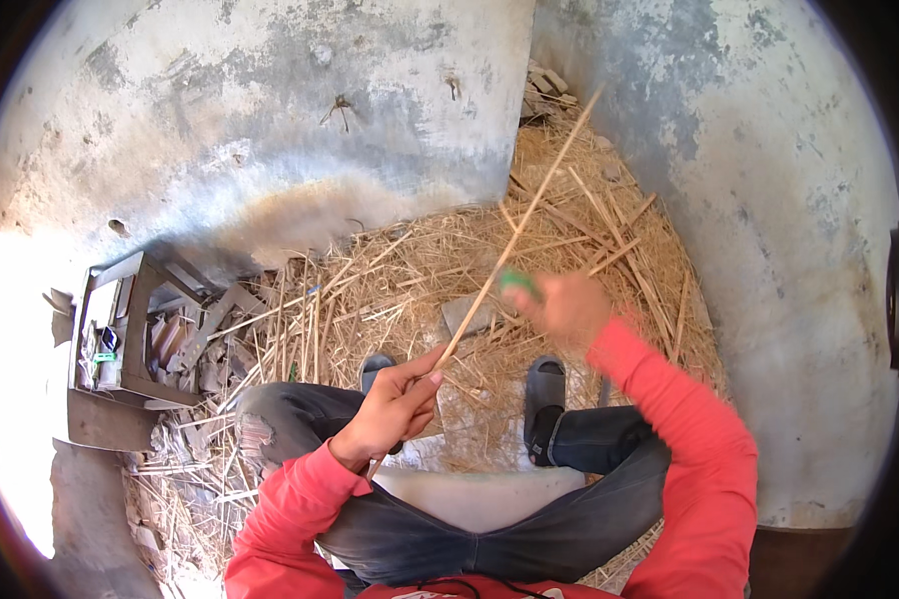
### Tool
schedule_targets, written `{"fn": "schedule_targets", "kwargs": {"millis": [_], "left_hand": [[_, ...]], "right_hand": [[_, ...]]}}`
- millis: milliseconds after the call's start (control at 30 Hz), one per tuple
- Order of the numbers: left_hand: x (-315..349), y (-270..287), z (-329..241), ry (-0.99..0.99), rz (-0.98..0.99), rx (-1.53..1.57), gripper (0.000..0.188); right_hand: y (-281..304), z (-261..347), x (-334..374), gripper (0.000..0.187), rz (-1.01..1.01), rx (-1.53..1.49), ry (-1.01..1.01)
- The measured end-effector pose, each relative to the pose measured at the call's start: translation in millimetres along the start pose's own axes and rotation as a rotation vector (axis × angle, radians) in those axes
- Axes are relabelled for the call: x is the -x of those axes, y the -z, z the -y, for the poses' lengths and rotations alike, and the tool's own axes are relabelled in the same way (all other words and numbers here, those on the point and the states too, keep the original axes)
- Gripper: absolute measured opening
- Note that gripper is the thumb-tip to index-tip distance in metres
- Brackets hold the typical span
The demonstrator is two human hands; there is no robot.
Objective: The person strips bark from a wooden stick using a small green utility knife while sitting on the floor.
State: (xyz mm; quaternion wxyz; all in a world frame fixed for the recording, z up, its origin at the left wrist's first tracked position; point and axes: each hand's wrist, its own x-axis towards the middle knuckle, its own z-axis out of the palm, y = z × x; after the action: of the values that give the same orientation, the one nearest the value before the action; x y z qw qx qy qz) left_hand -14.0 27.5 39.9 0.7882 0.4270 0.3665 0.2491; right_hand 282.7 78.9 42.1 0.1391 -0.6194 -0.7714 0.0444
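A long, thin pale strip of bamboo or wood slants up and away to the right from my left hand. The fingers of that hand are closed round its lower part, above my left knee. My right hand is closed on a green-handled tool beside the middle of the strip. Motion smears this hand and the tool, and no blade can be made out clearly. Whether the tool touches the strip, I cannot tell.
Loose shavings and strips cover the floor around my sandalled feet. A worn wooden stand with small items and wood scraps is at the left. Bare plastered walls rise ahead and at the right.
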Motion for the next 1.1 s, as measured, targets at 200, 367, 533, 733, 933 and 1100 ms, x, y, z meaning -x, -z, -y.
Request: {"fn": "schedule_targets", "kwargs": {"millis": [200, 367, 533, 733, 933, 1100], "left_hand": [[7.2, 6.3, 11.3, -0.01, 0.051, -0.063, 0.048], [11.2, -1.3, 17.4, 0.015, 0.181, -0.176, 0.047], [28.0, 20.5, 27.1, 0.09, 0.385, -0.114, 0.048], [10.1, 9.1, 18.9, 0.01, 0.267, 0.052, 0.047], [3.0, -1.7, 7.2, -0.1, 0.136, -0.011, 0.046], [-8.4, -8.8, 5.0, -0.133, 0.096, 0.05, 0.046]], "right_hand": [[-8.2, -58.1, -23.3, 0.081, -0.203, -0.012, -0.134], [13.3, -217.6, -18.6, 0.08, -0.424, 0.165, -0.632], [56.1, -360.5, 106.9, 0.089, -0.382, 0.083, -1.175], [40.9, -301.0, 61.6, 0.08, -0.606, -0.162, -0.792], [74.8, -76.5, 7.3, 0.073, -0.395, -0.338, -0.286], [44.5, 54.2, 33.3, 0.061, 0.069, -0.336, 0.058]]}}
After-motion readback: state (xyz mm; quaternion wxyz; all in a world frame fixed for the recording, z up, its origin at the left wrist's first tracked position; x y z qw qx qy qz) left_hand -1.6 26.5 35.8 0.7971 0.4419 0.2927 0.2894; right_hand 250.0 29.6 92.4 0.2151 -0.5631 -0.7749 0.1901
